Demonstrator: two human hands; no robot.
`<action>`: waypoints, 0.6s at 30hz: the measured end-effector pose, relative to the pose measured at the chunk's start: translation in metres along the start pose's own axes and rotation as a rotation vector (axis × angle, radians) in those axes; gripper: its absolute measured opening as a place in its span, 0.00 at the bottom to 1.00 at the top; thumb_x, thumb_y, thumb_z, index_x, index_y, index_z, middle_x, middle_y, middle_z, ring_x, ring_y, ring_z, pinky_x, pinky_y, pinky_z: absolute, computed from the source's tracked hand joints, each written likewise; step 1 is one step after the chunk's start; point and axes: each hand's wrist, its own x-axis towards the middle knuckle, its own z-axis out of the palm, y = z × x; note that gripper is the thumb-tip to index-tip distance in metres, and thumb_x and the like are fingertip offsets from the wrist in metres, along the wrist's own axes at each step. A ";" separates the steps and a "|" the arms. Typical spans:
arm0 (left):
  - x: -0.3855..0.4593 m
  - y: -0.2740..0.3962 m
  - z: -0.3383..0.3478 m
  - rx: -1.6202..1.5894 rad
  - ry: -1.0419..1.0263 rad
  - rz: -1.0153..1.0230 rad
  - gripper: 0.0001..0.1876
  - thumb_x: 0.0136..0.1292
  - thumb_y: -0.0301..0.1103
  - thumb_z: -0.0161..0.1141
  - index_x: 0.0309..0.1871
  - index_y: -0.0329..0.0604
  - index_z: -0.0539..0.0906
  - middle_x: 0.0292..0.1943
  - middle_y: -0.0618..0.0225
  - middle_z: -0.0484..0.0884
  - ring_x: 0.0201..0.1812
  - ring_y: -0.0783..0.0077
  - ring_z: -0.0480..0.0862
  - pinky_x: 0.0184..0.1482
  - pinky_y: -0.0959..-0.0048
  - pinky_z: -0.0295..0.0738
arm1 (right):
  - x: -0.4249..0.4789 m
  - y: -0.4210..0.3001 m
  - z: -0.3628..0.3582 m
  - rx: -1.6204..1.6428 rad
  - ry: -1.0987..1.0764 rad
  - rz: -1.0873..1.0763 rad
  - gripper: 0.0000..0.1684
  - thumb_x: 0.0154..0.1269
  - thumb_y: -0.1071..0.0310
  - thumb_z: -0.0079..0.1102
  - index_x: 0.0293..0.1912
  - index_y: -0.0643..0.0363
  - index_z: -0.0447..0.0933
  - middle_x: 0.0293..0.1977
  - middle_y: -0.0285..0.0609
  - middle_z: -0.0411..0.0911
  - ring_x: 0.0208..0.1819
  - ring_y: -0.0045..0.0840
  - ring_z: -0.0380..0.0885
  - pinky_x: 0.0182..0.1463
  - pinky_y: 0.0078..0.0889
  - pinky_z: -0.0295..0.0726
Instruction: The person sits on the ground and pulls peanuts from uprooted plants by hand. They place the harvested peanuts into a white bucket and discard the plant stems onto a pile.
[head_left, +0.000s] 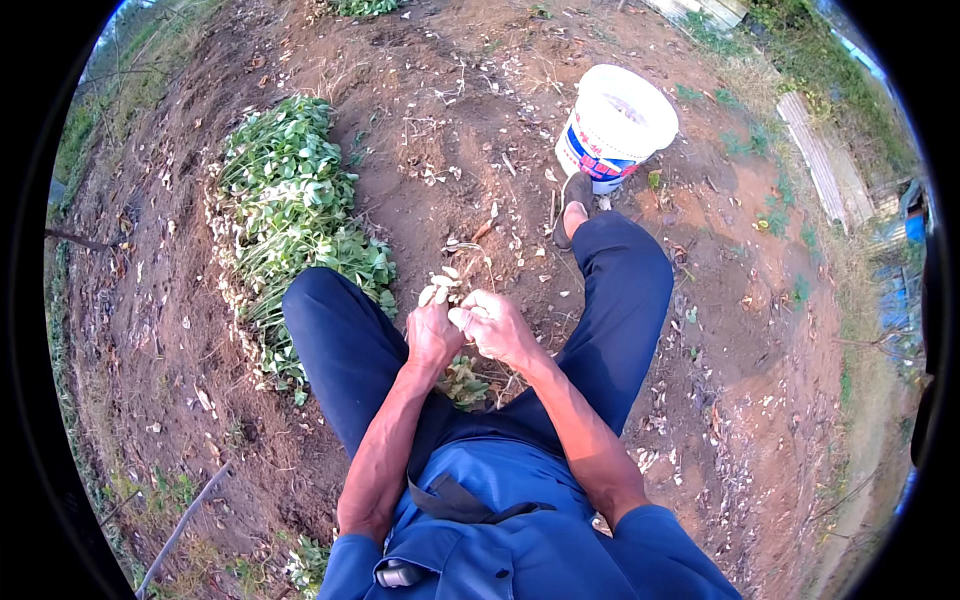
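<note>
My left hand (433, 334) is closed around the stems of a peanut plant, its cluster of pale pods (441, 286) sticking out past the knuckles. Leaves of a plant (465, 384) show below the hands, between my thighs. Close beside it, my right hand (495, 328) pinches at the pods with thumb and fingers. What exactly lies between those fingertips is mostly hidden.
A long heap of pulled peanut plants (289, 202) lies to the left, pods along its outer side. Ahead on the right, a white plastic bucket (628, 112) with printed writing stands by my shoe (574, 206). A stick (184, 525) is at lower left.
</note>
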 end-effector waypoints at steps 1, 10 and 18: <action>0.001 -0.007 0.001 -0.014 -0.097 -0.108 0.21 0.59 0.36 0.69 0.53 0.37 0.81 0.42 0.45 0.85 0.35 0.43 0.86 0.38 0.54 0.80 | -0.006 -0.013 0.000 0.167 -0.028 0.110 0.15 0.74 0.59 0.64 0.41 0.63 0.79 0.23 0.33 0.75 0.19 0.15 0.69 0.21 0.24 0.67; 0.011 -0.006 0.004 -0.817 -0.124 -0.471 0.03 0.71 0.27 0.63 0.39 0.41 0.86 0.30 0.76 0.84 0.28 0.85 0.77 0.30 0.77 0.73 | -0.016 -0.002 0.007 1.100 -0.132 0.386 0.08 0.71 0.73 0.49 0.42 0.61 0.78 0.29 0.39 0.79 0.14 0.12 0.62 0.16 0.19 0.64; 0.005 -0.013 0.011 -0.442 -0.080 -0.362 0.08 0.66 0.32 0.64 0.42 0.35 0.86 0.31 0.74 0.83 0.33 0.79 0.78 0.38 0.70 0.75 | 0.088 -0.044 -0.126 1.453 0.094 0.219 0.12 0.76 0.68 0.45 0.36 0.63 0.74 0.27 0.40 0.78 0.16 0.13 0.63 0.21 0.21 0.67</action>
